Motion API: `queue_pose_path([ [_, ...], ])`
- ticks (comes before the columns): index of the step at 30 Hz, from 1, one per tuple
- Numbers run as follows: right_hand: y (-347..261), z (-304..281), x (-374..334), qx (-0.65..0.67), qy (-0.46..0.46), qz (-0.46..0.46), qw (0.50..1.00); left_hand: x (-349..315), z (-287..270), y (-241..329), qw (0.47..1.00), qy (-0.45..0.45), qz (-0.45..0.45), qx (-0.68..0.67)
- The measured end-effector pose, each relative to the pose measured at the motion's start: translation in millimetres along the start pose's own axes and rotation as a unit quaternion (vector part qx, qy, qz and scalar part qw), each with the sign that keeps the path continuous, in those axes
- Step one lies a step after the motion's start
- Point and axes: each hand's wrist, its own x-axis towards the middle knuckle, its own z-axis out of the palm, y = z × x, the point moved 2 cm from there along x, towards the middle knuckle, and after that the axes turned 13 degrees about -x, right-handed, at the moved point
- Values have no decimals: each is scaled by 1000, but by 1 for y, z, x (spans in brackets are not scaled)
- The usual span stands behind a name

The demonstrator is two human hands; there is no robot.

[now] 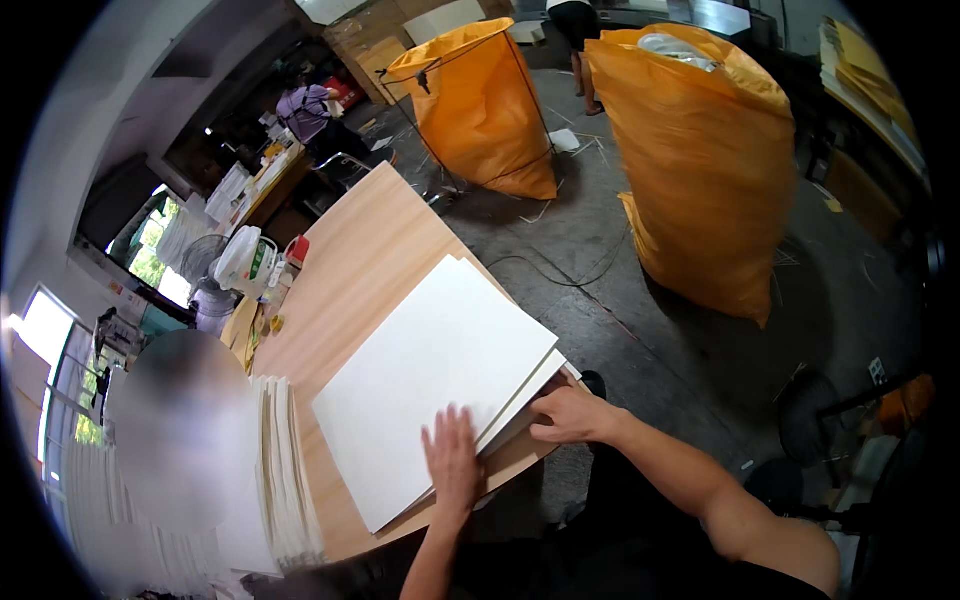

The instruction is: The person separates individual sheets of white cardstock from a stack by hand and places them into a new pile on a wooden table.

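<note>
Several large white sheets of board (430, 365) lie in a slightly fanned pile on the wood-grain table (350, 240). My left hand (453, 455) rests on the top sheet near its near edge, fingers stretched out. At the pile's right corner, my right hand (572, 412) has its fingers curled around the edge of the lower sheets, which stand slightly apart from the top one. Part of those fingertips is hidden by the sheets.
Tall stacks of white sheets (285, 470) stand on the left, partly blurred. A white bucket (240, 260) is beside the table's far left edge. Two orange sacks (480, 110) (700, 170) stand on the grey floor beyond. Two other people (308, 110) (575, 35) are farther back.
</note>
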Motion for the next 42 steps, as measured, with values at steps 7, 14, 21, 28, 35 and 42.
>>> queue_pose_path([
  [7,-1,15,3,-14,19,-1,1000,-172,-48,-117,955,189,-216,74],
  [14,5,20,2,-39,41,-7,998,-116,-90,-69,988,58,-138,-38],
  [21,8,26,5,-36,79,-20,996,22,-35,11,977,41,66,-200],
  [28,16,23,-2,-37,187,-47,981,61,-5,8,978,-49,62,-194],
  [35,56,-6,-30,47,272,262,925,67,-17,-5,953,-38,-4,-300],
  [42,63,-19,-15,-55,111,167,978,69,-12,-10,953,-47,3,-298],
])
